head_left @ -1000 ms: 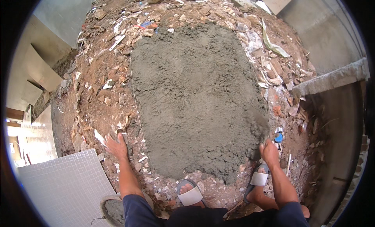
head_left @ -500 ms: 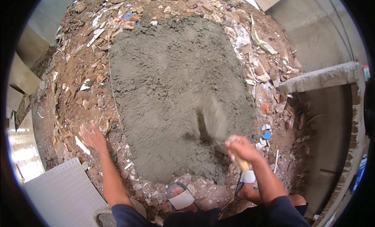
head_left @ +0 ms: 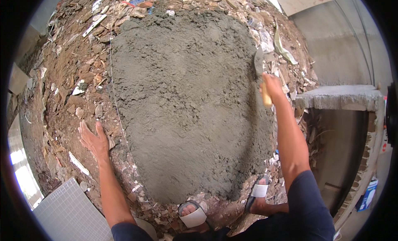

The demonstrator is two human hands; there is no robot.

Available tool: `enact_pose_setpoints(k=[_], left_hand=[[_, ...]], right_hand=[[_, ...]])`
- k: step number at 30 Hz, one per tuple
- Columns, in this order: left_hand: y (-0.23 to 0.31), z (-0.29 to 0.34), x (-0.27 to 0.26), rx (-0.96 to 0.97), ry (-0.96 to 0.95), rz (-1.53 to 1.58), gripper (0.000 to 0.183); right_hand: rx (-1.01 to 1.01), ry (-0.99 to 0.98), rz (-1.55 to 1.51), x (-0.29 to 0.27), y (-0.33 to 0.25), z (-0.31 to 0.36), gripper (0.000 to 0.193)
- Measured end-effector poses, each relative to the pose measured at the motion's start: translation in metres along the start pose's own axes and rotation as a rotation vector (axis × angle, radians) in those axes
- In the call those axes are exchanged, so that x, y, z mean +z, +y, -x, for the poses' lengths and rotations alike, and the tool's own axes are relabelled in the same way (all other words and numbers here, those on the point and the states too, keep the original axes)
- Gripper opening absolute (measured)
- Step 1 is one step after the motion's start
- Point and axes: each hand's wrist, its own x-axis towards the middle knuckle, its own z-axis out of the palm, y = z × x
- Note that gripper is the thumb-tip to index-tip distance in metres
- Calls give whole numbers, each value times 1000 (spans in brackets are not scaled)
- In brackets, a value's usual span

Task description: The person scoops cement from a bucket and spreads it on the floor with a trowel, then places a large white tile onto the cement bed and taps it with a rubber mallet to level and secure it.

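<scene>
A broad patch of wet grey mortar (head_left: 186,100) covers the ground in front of me, smoother near my feet and lumpier toward the far side. My right hand (head_left: 273,86) is closed round the wooden handle of a trowel (head_left: 258,62). The trowel's blade points away from me at the patch's right edge. My left hand (head_left: 95,139) has its fingers spread and holds nothing. It is over the rubble to the left of the mortar, outside a thin string (head_left: 117,102) that runs along that edge.
Broken stone and rubble (head_left: 78,104) surround the mortar. A pale gridded tile (head_left: 72,214) lies at the lower left. On the right, a concrete slab (head_left: 340,96) juts out above a dark recess. My sandalled feet (head_left: 192,214) stand at the near edge.
My right hand has swung the trowel away from me and to the right, from the near mortar to its far right edge. My left hand has shifted slightly left and stays open.
</scene>
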Motion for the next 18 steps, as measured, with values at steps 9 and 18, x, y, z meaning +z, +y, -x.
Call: enact_pose_setpoints(k=[9, 18], left_hand=[[-4, 0, 6, 33, 26, -3, 74], [-1, 1, 6, 80, 50, -28, 79]], right_hand=[[-357, -460, 468, 109, -81, 21, 45], [-68, -231, -73, 98, -74, 18, 42]])
